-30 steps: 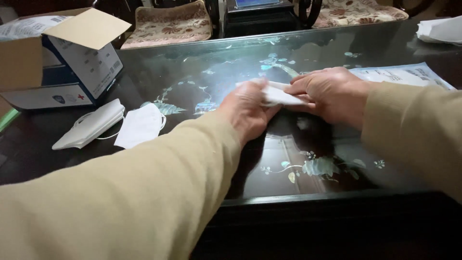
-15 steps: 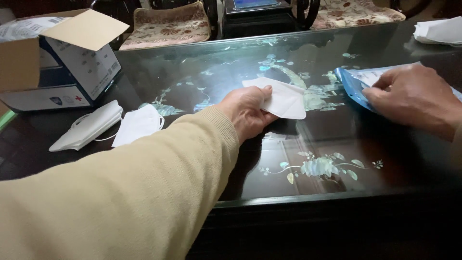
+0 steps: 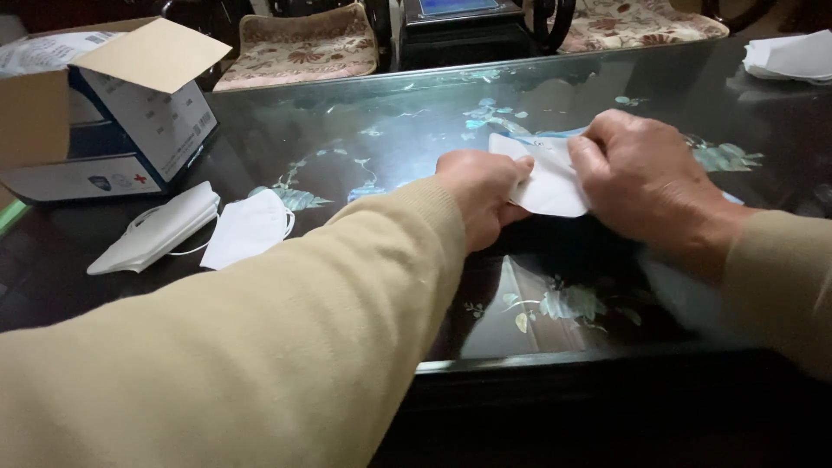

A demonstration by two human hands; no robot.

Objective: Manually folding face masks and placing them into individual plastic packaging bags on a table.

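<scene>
1. Fingers (image 3: 518,170) of my left hand (image 3: 479,192) are pinched shut on the left edge of a white folded mask (image 3: 544,178).
2. My right hand (image 3: 646,178) is closed on the right side of the same mask, with the fingertips pressed down on top of it.
3. The mask is between my two hands, just over the dark shiny table (image 3: 347,139), near the middle of it. I cannot tell if it touches the glass.
4. A bit of blue wrapper (image 3: 555,134) peeks out from behind the mask, under my right hand.
5. Both my arms wear tan sleeves (image 3: 286,347).
6. Far to the left, well apart from my hands, two more white masks (image 3: 195,230) lie flat on the table, side by side.
7. Behind those masks sits an open cardboard box (image 3: 113,113), blue and white, with its flap up.
8. At the far right corner there is a stack of white things (image 3: 793,59). It is too far away to tell what they are.
</scene>
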